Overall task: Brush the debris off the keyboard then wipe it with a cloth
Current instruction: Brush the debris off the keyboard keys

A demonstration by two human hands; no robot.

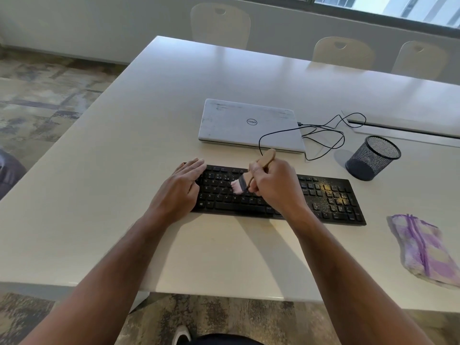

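Note:
A black keyboard (331,202) lies across the white table (124,170), with yellowish debris (331,192) scattered over its right-hand keys. My right hand (276,185) grips a wooden-handled brush (265,159); its pale bristles (237,186) touch the keys left of centre. My left hand (180,188) rests flat with straight fingers on the keyboard's left end. A purple and white cloth (420,250) lies crumpled on the table to the right of the keyboard.
A shut white laptop (249,124) sits behind the keyboard, with a black cable (323,135) looping from its right side. A black mesh pen cup (373,158) stands at the right. Chairs (220,23) line the far table edge.

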